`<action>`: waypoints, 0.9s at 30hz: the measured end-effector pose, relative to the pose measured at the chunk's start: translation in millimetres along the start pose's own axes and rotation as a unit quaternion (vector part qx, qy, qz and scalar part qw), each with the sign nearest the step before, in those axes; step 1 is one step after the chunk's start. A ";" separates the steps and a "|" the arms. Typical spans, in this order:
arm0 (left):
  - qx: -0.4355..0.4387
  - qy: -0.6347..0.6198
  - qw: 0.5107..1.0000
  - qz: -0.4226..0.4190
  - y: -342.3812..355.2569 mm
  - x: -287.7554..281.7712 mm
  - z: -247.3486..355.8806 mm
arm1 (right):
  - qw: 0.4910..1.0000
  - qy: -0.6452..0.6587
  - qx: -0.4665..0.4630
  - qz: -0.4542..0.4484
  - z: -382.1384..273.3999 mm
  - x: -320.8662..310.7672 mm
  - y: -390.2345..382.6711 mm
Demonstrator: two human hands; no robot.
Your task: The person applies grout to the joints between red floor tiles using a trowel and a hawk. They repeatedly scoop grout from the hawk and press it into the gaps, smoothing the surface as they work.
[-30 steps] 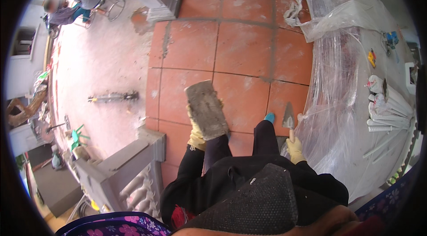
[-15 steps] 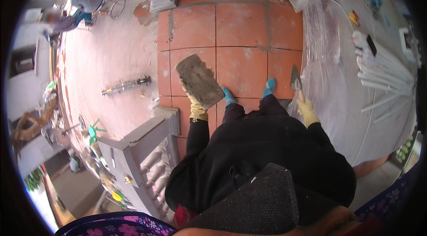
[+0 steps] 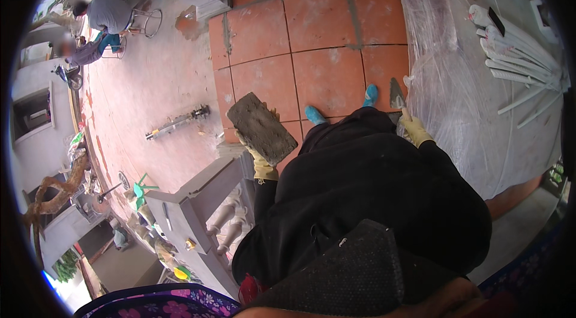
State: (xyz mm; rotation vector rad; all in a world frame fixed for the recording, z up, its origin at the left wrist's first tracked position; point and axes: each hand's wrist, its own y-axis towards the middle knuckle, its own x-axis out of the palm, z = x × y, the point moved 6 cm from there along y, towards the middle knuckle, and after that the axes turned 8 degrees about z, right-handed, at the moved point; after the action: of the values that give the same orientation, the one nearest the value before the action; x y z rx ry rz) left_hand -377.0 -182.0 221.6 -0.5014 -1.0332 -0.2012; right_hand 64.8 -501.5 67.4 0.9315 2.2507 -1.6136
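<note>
My left hand, in a pale yellow glove, grips a rectangular slab from beneath, with fingers showing at its edges. Rough grey mortar covers the slab's upper face, so its material is hidden. On the right, my gloved right hand is closed round the handle of a pointed trowel. The trowel's blade points away from me, apart from the slab. Below lies a floor of large red-orange tiles with grey joints, where my blue-covered feet stand.
Crumpled clear plastic sheeting borders the tiles on the right, with white tubes beyond. At left stand a grey balustrade and a pillar base. A long metal tool lies on the pinkish ground. Two people are at the upper left.
The slab, in my left hand, now sits lower and slightly further left in view. My right hand and trowel have shifted little. The whole view has tilted slightly.
</note>
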 end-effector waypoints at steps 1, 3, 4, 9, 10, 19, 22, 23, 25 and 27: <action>0.018 0.011 1.000 0.001 -5.5 -4.9 6.5 | 1.000 0.014 0.000 -0.010 -0.4 3.5 -2.0; 0.035 -0.017 0.999 -0.038 -14.0 -9.5 21.8 | 1.000 0.020 0.006 -0.006 -5.9 9.2 -4.3; 0.072 -0.006 0.997 -0.006 -16.3 -17.0 33.8 | 1.000 0.028 -0.001 -0.008 -11.6 13.3 -6.5; 0.128 0.023 0.991 0.043 -19.1 -33.3 76.8 | 1.000 0.007 -0.017 -0.004 -55.1 36.5 -15.7; 0.127 0.024 0.991 0.047 -18.0 -34.0 82.6 | 1.000 -0.001 -0.018 -0.001 -63.1 41.0 -19.5; 0.154 0.071 0.978 0.122 11.5 -23.0 100.8 | 0.974 -0.007 -0.206 -0.099 -115.5 71.6 -57.6; 0.128 -0.017 0.980 0.152 39.0 -16.8 76.2 | 0.983 0.004 -0.145 -0.113 -150.4 65.0 -18.5; -0.025 -0.228 0.968 -0.098 49.6 14.4 63.0 | 0.985 -0.004 -0.133 -0.114 -170.5 63.6 1.9; -0.016 -0.220 0.975 -0.039 91.7 18.1 43.9 | 0.985 -0.024 -0.122 -0.116 -224.8 68.0 50.5; 0.006 -0.194 0.978 -0.081 141.9 39.2 33.6 | 0.983 -0.050 -0.126 -0.122 -292.6 76.3 98.0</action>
State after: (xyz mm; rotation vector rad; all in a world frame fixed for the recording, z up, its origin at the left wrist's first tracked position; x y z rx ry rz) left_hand -327.8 -39.4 226.2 -0.4548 -1.4590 -0.2479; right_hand 117.7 -188.2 61.6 0.5169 2.5005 -1.3827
